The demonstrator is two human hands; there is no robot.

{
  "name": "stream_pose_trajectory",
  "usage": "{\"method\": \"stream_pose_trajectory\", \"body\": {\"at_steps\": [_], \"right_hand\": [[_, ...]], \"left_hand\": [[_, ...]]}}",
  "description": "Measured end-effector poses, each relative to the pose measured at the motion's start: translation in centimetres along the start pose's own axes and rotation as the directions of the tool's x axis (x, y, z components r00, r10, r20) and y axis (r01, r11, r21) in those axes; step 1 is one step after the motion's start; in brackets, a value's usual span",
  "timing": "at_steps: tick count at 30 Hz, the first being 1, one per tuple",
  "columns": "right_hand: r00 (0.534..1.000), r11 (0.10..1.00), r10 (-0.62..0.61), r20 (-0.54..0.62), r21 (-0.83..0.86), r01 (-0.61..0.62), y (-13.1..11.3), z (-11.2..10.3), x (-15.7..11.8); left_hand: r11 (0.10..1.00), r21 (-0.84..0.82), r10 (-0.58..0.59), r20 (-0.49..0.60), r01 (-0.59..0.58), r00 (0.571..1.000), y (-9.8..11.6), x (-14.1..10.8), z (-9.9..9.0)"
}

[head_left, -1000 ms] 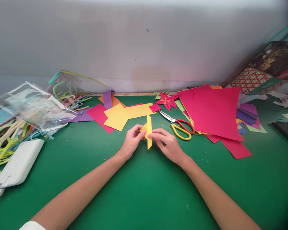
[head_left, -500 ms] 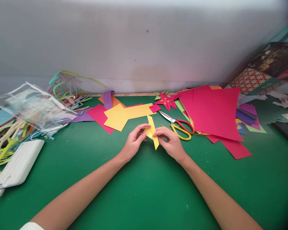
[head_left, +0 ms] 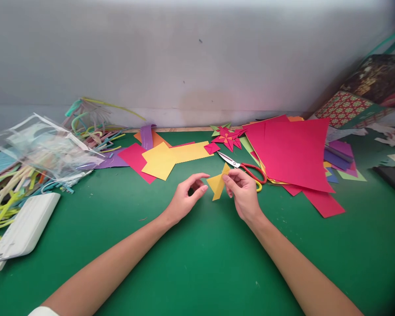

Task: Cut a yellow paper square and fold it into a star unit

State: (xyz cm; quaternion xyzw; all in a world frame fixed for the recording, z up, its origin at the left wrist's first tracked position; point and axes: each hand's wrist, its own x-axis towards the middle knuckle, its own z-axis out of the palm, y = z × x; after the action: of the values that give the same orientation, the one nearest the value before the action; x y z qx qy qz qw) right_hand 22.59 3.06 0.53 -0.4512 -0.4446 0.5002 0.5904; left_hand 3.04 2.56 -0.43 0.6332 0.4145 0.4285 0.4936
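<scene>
Between the thumb and fingers of my right hand (head_left: 243, 193) is a small folded piece of yellow paper (head_left: 218, 183), held above the green table (head_left: 191, 263). It has a slanted strip with a pointed flap on its left. My left hand (head_left: 188, 196) is just left of the paper and apart from it, thumb and fingers spread with nothing between them. Behind my right hand lie scissors (head_left: 238, 166) with one red and one yellow handle, partly hidden by the hand. A small folded red paper (head_left: 212, 148) lies near their tips.
Yellow sheets (head_left: 159, 161) and a red sheet (head_left: 135, 163) lie beyond my left hand. Folded red star shapes (head_left: 229, 138) sit at the back, beside large red sheets (head_left: 289, 153). At left are a white device (head_left: 25, 226), pipe cleaners (head_left: 6, 202) and a clear plastic bag (head_left: 42, 140).
My left hand has let go of the folded yellow paper and its fingers have parted. My right hand has moved slightly right with the paper, which now tilts the other way.
</scene>
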Motion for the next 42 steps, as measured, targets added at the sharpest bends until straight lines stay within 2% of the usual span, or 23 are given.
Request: {"method": "stream_pose_trajectory", "body": {"at_steps": [2, 4, 8, 13, 20, 28, 35, 38, 42], "right_hand": [[0.999, 0.999, -0.037, 0.039, -0.036, 0.038, -0.2, 0.0, -0.2], [0.988, 0.984, -0.103, 0.120, -0.130, 0.118, -0.4, 0.0, -0.4], [0.935, 0.914, -0.216, 0.280, -0.279, 0.294, -0.6, 0.1, -0.7], [0.892, 0.894, -0.216, 0.397, -0.286, 0.344, -0.5, 0.2, -0.8], [0.885, 0.925, -0.158, 0.438, -0.247, 0.288, 0.0, 0.1, -0.6], [0.900, 0.948, -0.150, 0.408, -0.200, 0.249, 0.9, 0.0, -0.3], [0.941, 0.992, -0.055, 0.334, -0.088, 0.089, 0.8, 0.2, -0.3], [0.958, 0.999, -0.006, 0.286, -0.028, 0.015, 0.9, 0.2, -0.2], [0.965, 0.994, 0.088, 0.248, 0.035, -0.099, 1.1, 0.2, -0.2]], "left_hand": [[0.999, -0.030, -0.034, 0.025, 0.035, 0.999, 0.0, -0.1, 0.1], [0.996, -0.089, -0.020, 0.042, 0.024, 0.999, -0.1, -0.1, 0.2], [0.989, -0.121, 0.076, -0.058, -0.083, 0.995, -0.6, 0.2, 0.3], [0.990, -0.080, 0.105, -0.092, -0.112, 0.990, -1.1, 0.3, -0.1], [0.991, -0.063, 0.111, -0.124, -0.119, 0.986, -1.1, 0.3, -0.3], [0.988, -0.072, 0.130, -0.099, -0.137, 0.987, -1.1, 0.2, -0.3], [0.979, -0.161, 0.100, -0.140, -0.123, 0.985, -1.1, 0.4, -0.2], [0.985, -0.088, 0.137, -0.133, -0.149, 0.982, -1.2, 0.4, -0.1], [0.948, 0.220, 0.260, -0.129, -0.228, 0.957, -0.5, 0.0, 0.0]]}}
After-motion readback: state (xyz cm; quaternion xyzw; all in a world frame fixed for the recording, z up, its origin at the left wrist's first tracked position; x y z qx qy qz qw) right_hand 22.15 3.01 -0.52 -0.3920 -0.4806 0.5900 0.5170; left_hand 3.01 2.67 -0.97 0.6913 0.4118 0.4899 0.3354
